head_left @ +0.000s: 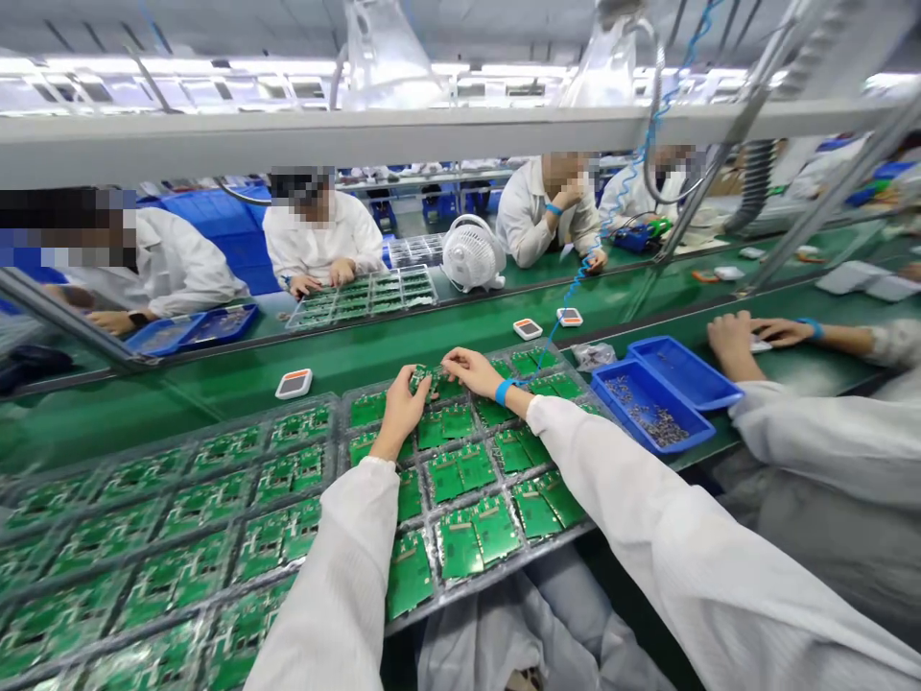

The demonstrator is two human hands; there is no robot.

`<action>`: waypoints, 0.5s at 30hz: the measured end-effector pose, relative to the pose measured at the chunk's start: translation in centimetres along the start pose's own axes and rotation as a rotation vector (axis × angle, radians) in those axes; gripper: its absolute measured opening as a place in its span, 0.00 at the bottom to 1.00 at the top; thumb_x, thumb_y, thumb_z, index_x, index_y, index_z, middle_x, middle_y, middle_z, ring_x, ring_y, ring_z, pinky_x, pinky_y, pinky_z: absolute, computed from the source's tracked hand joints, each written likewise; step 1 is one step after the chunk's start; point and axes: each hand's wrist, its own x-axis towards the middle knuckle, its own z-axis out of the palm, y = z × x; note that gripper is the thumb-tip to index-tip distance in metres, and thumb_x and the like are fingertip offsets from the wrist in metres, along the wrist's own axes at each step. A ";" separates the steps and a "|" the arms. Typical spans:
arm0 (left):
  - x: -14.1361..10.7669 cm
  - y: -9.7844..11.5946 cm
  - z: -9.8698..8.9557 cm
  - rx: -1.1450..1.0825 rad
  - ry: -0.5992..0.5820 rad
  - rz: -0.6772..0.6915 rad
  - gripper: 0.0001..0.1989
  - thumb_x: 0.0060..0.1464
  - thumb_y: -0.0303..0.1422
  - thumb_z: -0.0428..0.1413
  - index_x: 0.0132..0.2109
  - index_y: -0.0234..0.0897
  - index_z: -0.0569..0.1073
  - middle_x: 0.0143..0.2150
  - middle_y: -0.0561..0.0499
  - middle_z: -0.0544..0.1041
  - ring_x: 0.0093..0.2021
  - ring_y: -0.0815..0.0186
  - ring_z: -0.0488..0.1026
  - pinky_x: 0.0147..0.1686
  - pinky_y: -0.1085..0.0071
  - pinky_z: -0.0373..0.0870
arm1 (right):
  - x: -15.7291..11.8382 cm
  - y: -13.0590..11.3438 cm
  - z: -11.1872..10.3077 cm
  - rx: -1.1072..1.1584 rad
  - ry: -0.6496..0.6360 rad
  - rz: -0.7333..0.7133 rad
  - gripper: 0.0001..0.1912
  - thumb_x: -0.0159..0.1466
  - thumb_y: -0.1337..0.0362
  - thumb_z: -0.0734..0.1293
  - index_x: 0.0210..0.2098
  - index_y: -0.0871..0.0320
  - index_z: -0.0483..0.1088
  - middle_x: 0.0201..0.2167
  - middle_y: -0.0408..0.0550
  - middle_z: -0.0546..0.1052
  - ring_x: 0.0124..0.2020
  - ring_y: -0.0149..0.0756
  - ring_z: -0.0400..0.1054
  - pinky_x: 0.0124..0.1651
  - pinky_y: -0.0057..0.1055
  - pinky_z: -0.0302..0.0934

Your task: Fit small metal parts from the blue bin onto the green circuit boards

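Note:
Near the back of a clear compartmented tray filled with green circuit boards, both hands meet over one small board. My left hand grips this board between thumb and fingers, lifted above the tray. My right hand, with a blue strap at its wrist, has its fingers pinched at the board's right side; whatever is between them is too small to make out. More green boards lie in the compartments under my forearms.
A second tray of boards spreads to the left. Blue bins with small metal parts stand right, beside a plastic bag. A co-worker's hands are farther right. Across the bench sit other people and a white fan.

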 end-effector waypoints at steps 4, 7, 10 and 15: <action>0.1 0.3 0.0 0.054 -0.014 -0.010 0.19 0.62 0.53 0.64 0.45 0.43 0.74 0.41 0.50 0.82 0.37 0.59 0.83 0.37 0.60 0.87 | -0.6 -1.2 -2.6 -0.095 0.094 -0.027 0.23 0.70 0.40 0.72 0.36 0.53 0.68 0.28 0.40 0.73 0.31 0.33 0.68 0.35 0.29 0.67; 0.1 0.6 0.0 0.111 -0.030 -0.031 0.15 0.63 0.48 0.63 0.45 0.44 0.74 0.39 0.50 0.84 0.36 0.57 0.84 0.40 0.61 0.84 | -2.2 -1.9 -8.4 -0.213 0.192 0.000 0.28 0.71 0.37 0.71 0.33 0.54 0.67 0.26 0.38 0.70 0.30 0.32 0.63 0.35 0.28 0.63; 0.1 0.8 0.0 0.173 -0.019 -0.052 0.11 0.61 0.42 0.61 0.46 0.43 0.75 0.40 0.49 0.84 0.38 0.55 0.85 0.45 0.61 0.80 | -5.2 -2.4 -16.8 -0.377 0.333 0.101 0.29 0.75 0.39 0.70 0.30 0.55 0.67 0.27 0.39 0.69 0.31 0.31 0.63 0.37 0.29 0.64; 0.4 0.8 -0.2 0.251 -0.049 -0.059 0.12 0.62 0.41 0.59 0.49 0.42 0.76 0.42 0.48 0.86 0.44 0.54 0.84 0.47 0.64 0.75 | -13.1 -3.8 -28.8 -0.661 0.606 0.313 0.19 0.79 0.49 0.71 0.52 0.60 0.79 0.49 0.49 0.82 0.47 0.39 0.79 0.52 0.39 0.78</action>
